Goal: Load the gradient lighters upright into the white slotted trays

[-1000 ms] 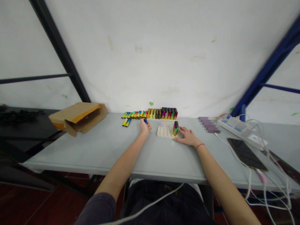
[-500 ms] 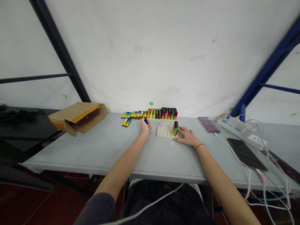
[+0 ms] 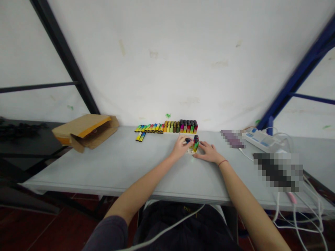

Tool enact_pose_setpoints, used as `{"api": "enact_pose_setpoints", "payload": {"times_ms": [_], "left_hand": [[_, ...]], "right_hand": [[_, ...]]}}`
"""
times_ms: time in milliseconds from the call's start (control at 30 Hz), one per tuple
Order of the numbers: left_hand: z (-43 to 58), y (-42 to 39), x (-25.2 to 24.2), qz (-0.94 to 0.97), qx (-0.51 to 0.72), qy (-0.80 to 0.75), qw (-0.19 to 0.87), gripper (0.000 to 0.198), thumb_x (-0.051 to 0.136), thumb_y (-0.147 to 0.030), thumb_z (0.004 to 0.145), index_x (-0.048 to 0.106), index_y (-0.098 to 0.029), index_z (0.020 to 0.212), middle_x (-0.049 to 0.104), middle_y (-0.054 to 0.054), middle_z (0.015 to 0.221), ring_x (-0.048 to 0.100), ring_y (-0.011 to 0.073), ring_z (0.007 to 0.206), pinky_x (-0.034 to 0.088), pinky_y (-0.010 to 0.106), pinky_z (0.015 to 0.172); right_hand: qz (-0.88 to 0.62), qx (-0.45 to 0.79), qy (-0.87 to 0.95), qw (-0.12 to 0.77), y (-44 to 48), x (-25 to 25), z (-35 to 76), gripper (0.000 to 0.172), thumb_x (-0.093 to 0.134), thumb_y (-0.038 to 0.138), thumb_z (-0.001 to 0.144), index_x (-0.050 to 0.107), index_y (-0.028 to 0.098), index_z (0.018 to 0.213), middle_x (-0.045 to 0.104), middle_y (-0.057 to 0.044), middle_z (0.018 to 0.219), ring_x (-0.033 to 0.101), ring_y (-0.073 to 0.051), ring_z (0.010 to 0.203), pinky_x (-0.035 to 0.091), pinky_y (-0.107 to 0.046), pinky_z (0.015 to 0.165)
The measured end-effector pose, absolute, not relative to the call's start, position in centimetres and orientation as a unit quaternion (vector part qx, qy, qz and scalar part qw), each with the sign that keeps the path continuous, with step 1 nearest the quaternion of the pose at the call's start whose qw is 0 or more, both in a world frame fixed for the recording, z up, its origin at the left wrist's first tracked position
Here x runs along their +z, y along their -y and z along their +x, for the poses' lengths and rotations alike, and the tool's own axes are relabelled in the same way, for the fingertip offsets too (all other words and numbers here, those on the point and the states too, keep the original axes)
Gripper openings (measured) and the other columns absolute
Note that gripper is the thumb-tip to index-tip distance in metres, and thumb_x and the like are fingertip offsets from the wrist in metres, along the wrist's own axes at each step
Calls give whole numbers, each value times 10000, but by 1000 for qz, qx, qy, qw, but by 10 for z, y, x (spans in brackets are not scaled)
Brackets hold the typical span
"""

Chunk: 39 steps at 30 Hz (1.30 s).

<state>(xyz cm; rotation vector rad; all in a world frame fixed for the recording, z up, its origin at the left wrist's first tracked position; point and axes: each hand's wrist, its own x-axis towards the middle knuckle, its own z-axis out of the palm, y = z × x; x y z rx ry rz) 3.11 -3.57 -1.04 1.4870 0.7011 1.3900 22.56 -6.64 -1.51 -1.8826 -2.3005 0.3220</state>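
Observation:
My left hand (image 3: 179, 148) is closed on a lighter (image 3: 187, 140) whose dark blue top shows; the rest of it is hidden by the fingers. It holds the lighter over the white holed tray (image 3: 191, 152), largely covering that tray. A short row of multicoloured lighters (image 3: 196, 143) stands upright at the tray's right end. My right hand (image 3: 209, 153) lies with fingers apart around that end, thumb in front and fingertips by the row. Behind, more upright lighters (image 3: 188, 127) fill another tray. Several lighters (image 3: 149, 128) lie flat to the left, with two loose lighters (image 3: 140, 136) in front.
An opened cardboard box (image 3: 86, 130) lies on the table's left side. To the right are a white power strip (image 3: 258, 139), a pixelated purple item (image 3: 232, 138), a blurred-out dark item (image 3: 274, 170) and loose white cables (image 3: 295, 219). A wall backs the table (image 3: 117, 170).
My left hand has moved right with the lighter, from beside the flat-lying lighters to over the holed tray. My right hand stays in place at the tray's right end.

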Motion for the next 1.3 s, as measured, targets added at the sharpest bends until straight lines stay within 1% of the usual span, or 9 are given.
{"api": "enact_pose_setpoints", "payload": {"times_ms": [167,367,433,600,767,867,967,1067,1300], "left_hand": [[37,35,-18,642,525,-278,484,279,832,-395,679,721,-185,826,644,63,936,609,187,890,524,271,748],[40,35,-22,730,477,-280,402,187,782,-335,729,737,-215,864,666,48,917,620,183,849,512,273,722],[39,34,-24,744,469,-283,382,212,785,-324,728,726,-221,905,678,47,931,627,189,845,513,284,741],[35,32,-25,750,465,-299,362,410,812,-313,713,657,-231,1083,701,35,987,648,191,835,518,310,812],[25,37,-14,810,445,-250,289,215,712,-347,825,705,-251,1018,695,67,1073,636,238,1043,464,359,1006],[20,37,-10,820,448,-239,265,211,621,-320,893,718,-262,1071,684,84,1097,624,243,1082,441,369,1043],[21,33,-12,802,462,-259,276,231,620,-313,897,699,-242,1101,685,84,1065,646,227,963,481,360,973],[22,31,-16,792,464,-275,286,194,647,-335,884,693,-227,1039,688,65,1008,648,195,840,510,332,900],[21,39,-8,887,375,-237,130,332,463,-363,993,661,-235,1226,651,87,1167,610,202,1109,474,329,1001]], "right_hand": [[-628,106,768,74,66,-15,225,804,558,699,846,454,237,1495,293,-181,1628,244,-376,1508,163,-676,1171],[-629,97,767,77,65,-18,227,784,542,695,851,452,257,1495,310,-163,1624,257,-373,1503,180,-668,1169],[-628,98,769,77,65,-18,227,786,537,703,851,453,259,1493,312,-160,1624,261,-376,1500,184,-669,1166],[-622,96,773,81,66,-17,227,767,530,713,855,472,268,1477,333,-145,1616,266,-375,1495,193,-665,1162],[-627,99,769,78,65,-17,227,798,535,721,847,436,274,1501,311,-145,1627,253,-368,1504,176,-672,1167],[-631,100,766,75,64,-18,227,808,538,726,843,438,267,1501,298,-156,1631,250,-369,1506,169,-674,1170],[-630,96,767,71,64,-19,227,797,534,727,845,456,266,1490,309,-149,1627,254,-377,1503,175,-667,1176],[-629,96,768,71,64,-18,228,804,532,726,847,449,259,1496,310,-151,1626,258,-377,1502,176,-666,1178],[-632,96,765,77,64,-20,227,802,554,699,853,443,241,1502,306,-157,1628,249,-365,1508,159,-658,1189]]}}
